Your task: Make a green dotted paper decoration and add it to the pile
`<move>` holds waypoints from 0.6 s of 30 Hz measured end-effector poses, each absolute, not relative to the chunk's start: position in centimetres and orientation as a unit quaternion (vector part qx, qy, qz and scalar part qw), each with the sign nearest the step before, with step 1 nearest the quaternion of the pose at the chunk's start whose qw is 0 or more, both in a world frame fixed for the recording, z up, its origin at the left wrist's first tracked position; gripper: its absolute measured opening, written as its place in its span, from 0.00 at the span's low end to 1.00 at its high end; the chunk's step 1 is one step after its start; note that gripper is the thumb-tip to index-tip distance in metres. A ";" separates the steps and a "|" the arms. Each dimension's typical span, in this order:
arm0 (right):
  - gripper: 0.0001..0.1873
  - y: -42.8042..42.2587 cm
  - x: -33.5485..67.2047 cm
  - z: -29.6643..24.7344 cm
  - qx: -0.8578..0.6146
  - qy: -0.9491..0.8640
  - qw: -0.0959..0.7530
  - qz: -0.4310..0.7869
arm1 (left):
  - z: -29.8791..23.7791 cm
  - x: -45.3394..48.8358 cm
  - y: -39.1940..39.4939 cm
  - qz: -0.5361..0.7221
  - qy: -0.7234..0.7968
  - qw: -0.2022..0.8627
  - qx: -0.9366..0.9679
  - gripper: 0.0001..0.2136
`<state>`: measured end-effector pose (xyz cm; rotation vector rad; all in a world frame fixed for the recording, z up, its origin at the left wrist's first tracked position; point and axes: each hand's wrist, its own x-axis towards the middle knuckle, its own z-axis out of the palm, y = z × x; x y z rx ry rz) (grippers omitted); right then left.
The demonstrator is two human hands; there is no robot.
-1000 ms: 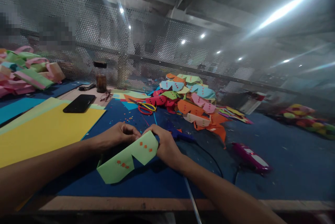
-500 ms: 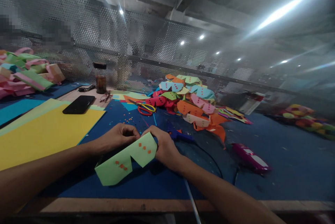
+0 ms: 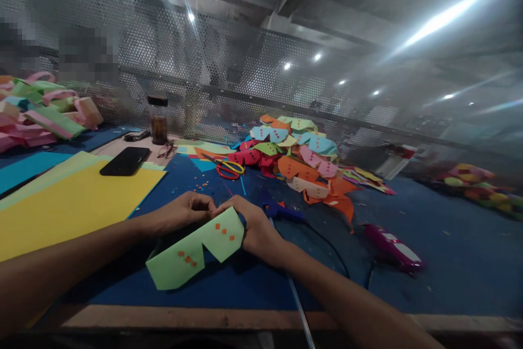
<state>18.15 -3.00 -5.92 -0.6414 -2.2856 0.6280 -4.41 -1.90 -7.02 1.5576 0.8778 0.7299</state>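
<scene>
A light green paper mask (image 3: 192, 256) with small orange squares stuck on it and a notch in its lower edge is held above the blue table. My right hand (image 3: 257, 229) grips its right end. Behind the upper edge, my left hand (image 3: 188, 213) is closed in a pinch against the back of the mask, its fingertips meeting those of my right hand. What lies between the fingertips is hidden. A blue glue gun (image 3: 286, 212) with a black cord lies just beyond my right hand.
Scissors (image 3: 229, 168) lie ahead, beside a pile of coloured paper masks (image 3: 302, 155). To the left are yellow sheets (image 3: 81, 207), a black phone (image 3: 125, 161) and a jar (image 3: 158, 120). A purple device (image 3: 394, 248) sits at right. A perforated metal screen (image 3: 229, 82) stands behind.
The mask and both hands keep nearly the same pose, with the fingertips still together at its back edge. The view has shifted very slightly.
</scene>
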 end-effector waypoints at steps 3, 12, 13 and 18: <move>0.15 -2.8 18.2 -6.0 -0.246 -0.873 0.346 0.242 | -6.6 -4.5 -2.0 0.306 0.376 0.565 0.667 0.13; 0.12 -2.7 18.3 -5.7 -0.232 -0.884 0.345 0.213 | -6.8 -4.6 -1.4 0.305 0.380 0.556 0.673 0.12; 0.12 -2.6 18.3 -5.7 -0.233 -0.884 0.347 0.210 | -6.8 -4.6 -1.4 0.306 0.380 0.557 0.672 0.12; 0.09 -2.5 18.3 -6.0 -0.234 -0.882 0.356 0.201 | -6.5 -4.6 -1.5 0.303 0.381 0.567 0.665 0.11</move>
